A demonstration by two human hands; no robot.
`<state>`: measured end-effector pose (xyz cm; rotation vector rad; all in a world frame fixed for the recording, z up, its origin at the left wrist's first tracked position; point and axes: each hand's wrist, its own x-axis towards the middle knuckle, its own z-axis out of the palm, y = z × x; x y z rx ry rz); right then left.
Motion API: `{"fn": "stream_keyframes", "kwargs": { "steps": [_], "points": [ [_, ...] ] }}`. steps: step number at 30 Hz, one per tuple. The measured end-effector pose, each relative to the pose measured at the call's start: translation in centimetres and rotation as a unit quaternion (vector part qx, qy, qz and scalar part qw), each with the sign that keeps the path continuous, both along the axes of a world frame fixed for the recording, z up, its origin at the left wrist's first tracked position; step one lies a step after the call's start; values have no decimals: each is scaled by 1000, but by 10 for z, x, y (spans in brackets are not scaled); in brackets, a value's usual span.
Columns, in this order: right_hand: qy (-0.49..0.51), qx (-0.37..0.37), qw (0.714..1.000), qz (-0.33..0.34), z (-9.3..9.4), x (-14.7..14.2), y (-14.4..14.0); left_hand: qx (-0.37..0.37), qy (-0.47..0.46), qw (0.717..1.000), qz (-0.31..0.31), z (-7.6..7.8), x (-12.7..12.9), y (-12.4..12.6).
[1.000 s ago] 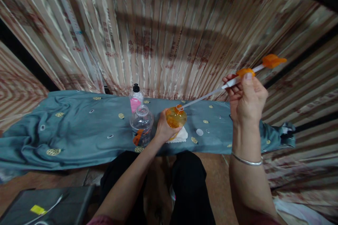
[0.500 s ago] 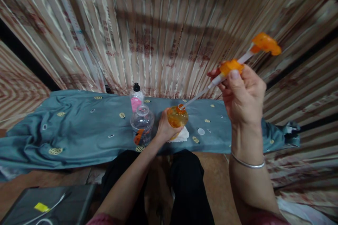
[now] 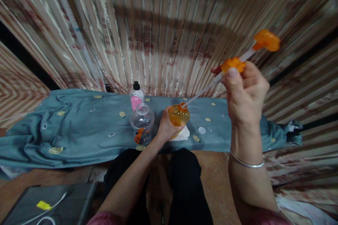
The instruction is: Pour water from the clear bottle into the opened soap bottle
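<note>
My left hand [image 3: 164,128] grips a small orange bottle [image 3: 179,115] standing on a white folded cloth [image 3: 183,134] on the blue-grey sheet [image 3: 79,126]. My right hand [image 3: 244,91] is raised to the right and holds an orange pump dispenser [image 3: 239,59] by its collar. The pump's long white tube [image 3: 200,94] slants down, with its tip at the orange bottle's open mouth. The pump's orange head points up and right.
A clear round bottle [image 3: 142,123] with an orange label stands just left of my left hand. Behind it is a pink bottle [image 3: 136,97] with a black cap. A small white cap [image 3: 201,130] lies on the sheet. A striped curtain hangs behind. A dark case [image 3: 52,204] sits at lower left.
My right hand has lifted the pump higher and tilted it steeper, while the tube tip stays at the orange bottle's mouth. My left hand keeps hold of the bottle.
</note>
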<state>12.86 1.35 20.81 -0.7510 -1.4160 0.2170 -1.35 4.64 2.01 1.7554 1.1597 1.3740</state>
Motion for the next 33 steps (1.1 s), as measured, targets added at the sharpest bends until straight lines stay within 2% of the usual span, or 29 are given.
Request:
{"fn": "stream_keyframes", "kwargs": {
  "steps": [2,7,13,18,21,23,26,28,33],
  "points": [
    [-10,-10,1000,-24,-1,2,2,-4,3,1000,-2,0,0,-1],
    [32,-23,998,43,-7,9,12,-4,2,1000,-6,3,-2,-1],
    [159,-29,987,12,-16,33,20,-9,4,1000,0,-2,-2,2],
    [254,-27,967,-26,-11,67,7,2,12,1000,12,-5,0,4],
    [318,-53,945,-57,-17,93,-4,-2,18,1000,17,-2,0,4],
    [360,-88,927,-66,-30,113,-17,-2,17,1000,16,0,-1,3],
    [403,-153,898,-87,-60,143,-49,-6,21,1000,16,2,-3,2],
    [426,-179,877,-133,-83,164,-78,-14,30,999,19,2,-4,2],
    [426,-331,813,-219,-131,218,-145,-13,40,999,22,3,-6,2]
  ]
}}
